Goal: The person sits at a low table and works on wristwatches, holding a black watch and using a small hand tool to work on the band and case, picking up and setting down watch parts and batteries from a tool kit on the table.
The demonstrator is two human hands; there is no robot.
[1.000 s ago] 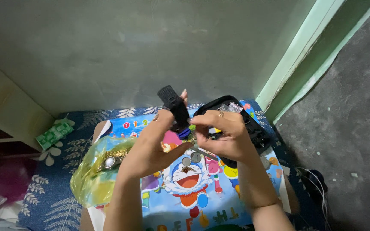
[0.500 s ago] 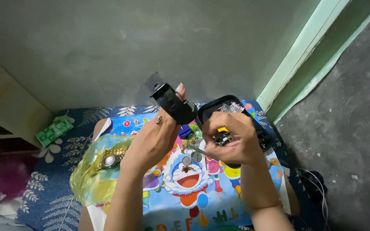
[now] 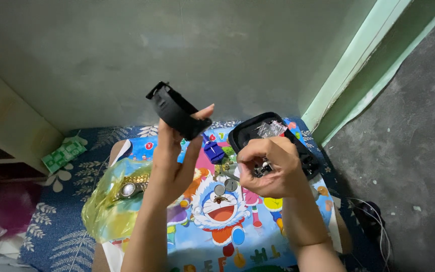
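Observation:
My left hand (image 3: 174,156) is raised over the table and grips a black watch with its strap (image 3: 174,110), held up against the grey wall. My right hand (image 3: 270,166) hovers lower, to the right, with its fingers closed around small dark metal parts or a tool (image 3: 262,168); what exactly they are is too small to tell. Below the hands lies a colourful cartoon mat (image 3: 217,221) with two small round metal pieces (image 3: 226,187) on it.
A black zip case (image 3: 247,132) lies open behind my right hand, with a clear packet (image 3: 270,128) in it. A blue tool (image 3: 212,149) sits on the mat. A yellow plastic bag (image 3: 109,204) holds a gold wristwatch (image 3: 131,186). A green packet (image 3: 64,153) lies at the left.
My left hand has lifted the black watch higher and to the left, away from my right hand. My right hand has dropped slightly and moved right, fingers still closed.

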